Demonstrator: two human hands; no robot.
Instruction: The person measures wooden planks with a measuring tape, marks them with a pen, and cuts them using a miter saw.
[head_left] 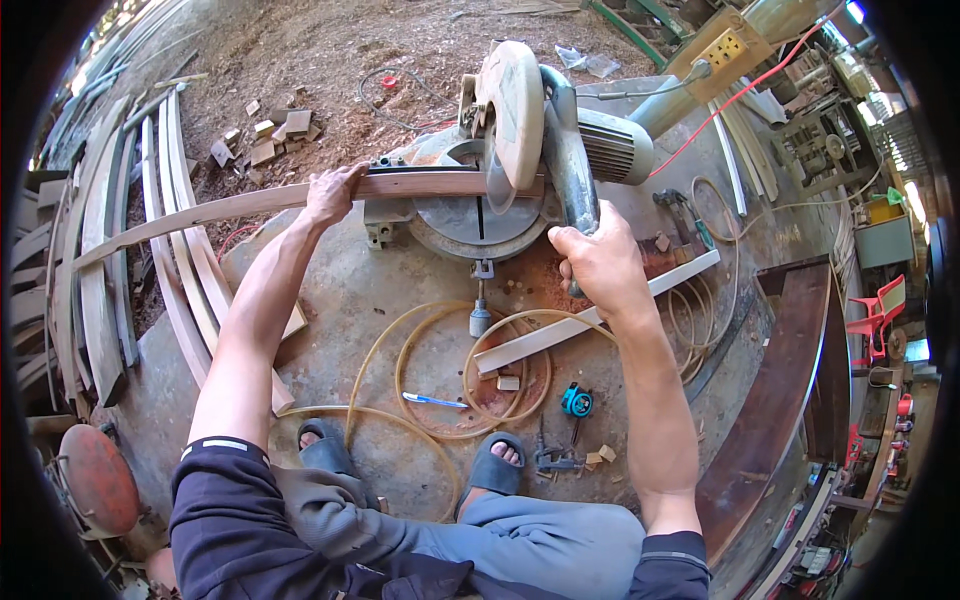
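Observation:
A long reddish-brown board (430, 184) lies across the table of a miter saw (520, 115), against its fence, and its far end reaches out to the left. My left hand (332, 193) is closed over the board, left of the round saw table (460, 222). The saw head is lowered, and its blade (499, 187) is at the board near the right end; how deep it sits in the wood I cannot tell. My right hand (603, 258) is wrapped round the lower end of the saw's handle (575, 150).
A yellowish hose (400, 372) loops over the floor by my feet. Around it lie a pen (435, 401), a teal tape measure (576, 401) and a pale wood strip (600, 312). Planks (100, 260) and offcuts (285, 135) lie left; a dark beam (755, 440) stands right.

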